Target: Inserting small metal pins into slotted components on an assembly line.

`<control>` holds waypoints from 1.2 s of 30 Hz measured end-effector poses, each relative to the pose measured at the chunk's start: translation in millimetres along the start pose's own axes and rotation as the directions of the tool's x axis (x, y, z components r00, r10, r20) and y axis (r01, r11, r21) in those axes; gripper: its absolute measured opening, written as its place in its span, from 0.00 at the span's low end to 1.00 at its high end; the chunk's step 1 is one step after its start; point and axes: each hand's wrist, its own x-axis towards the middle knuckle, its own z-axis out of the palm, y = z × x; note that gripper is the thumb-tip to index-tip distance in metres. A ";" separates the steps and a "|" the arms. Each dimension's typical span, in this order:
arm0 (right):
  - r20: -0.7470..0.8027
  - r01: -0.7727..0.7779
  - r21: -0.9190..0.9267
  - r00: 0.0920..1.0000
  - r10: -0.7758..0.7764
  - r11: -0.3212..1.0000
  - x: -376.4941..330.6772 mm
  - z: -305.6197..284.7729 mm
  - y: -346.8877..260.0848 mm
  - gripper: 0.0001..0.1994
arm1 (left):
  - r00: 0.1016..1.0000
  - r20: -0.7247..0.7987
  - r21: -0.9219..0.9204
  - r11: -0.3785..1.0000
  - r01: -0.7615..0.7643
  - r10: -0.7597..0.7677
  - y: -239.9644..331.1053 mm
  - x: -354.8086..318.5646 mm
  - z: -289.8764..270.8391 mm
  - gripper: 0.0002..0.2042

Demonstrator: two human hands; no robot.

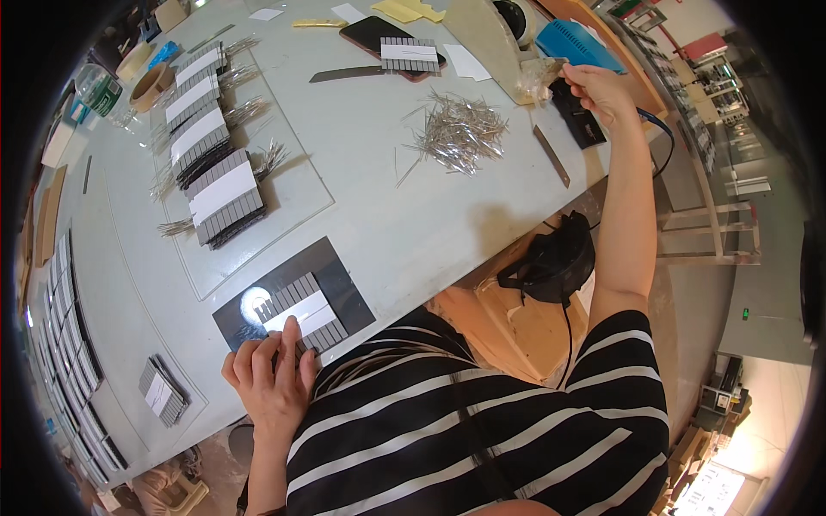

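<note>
My left hand (pixel 274 374) rests at the table's near edge, its forefinger stretched onto a white band across a flat grey striped piece (pixel 337 334). That piece lies on a dark square plate (pixel 237 320); the hand's other fingers are bent, the thumb apart beside the piece. Out to the far right, my right hand (pixel 602 93) pinches at the front end of a beige tape dispenser (pixel 482 43). Crumpled clear tape (pixel 538 76) shows by its fingertips; the exact grip is small and partly hidden.
Loose thin metal wires (pixel 463 133) lie in a heap mid-table. Several banded grey stacks (pixel 225 191) stand in a row at left. A steel ruler (pixel 551 156), a phone (pixel 366 34) and a plastic bottle (pixel 101 90) lie around; a black bag (pixel 555 262) sits below the table edge.
</note>
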 end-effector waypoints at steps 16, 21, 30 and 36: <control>0.404 0.094 0.512 0.851 -0.336 0.854 -242.1 165.9 -32.5 0.09 | 0.998 -0.055 -0.052 0.998 0.039 -0.042 1.4 4.4 0.0 0.22; 0.442 0.025 0.668 0.790 -0.424 0.743 -280.6 210.2 -53.2 0.08 | 0.998 -0.062 -0.071 0.997 0.026 -0.030 4.3 5.5 0.6 0.22; 0.373 0.047 0.633 0.856 -0.358 0.773 -296.5 227.9 -59.4 0.07 | 1.000 -0.007 -0.071 0.997 0.011 -0.012 2.8 4.0 -2.1 0.24; 0.340 0.189 0.501 0.854 -0.393 0.844 -300.8 230.7 -52.9 0.05 | 1.000 -0.022 -0.103 0.995 0.015 -0.017 2.3 4.0 0.0 0.24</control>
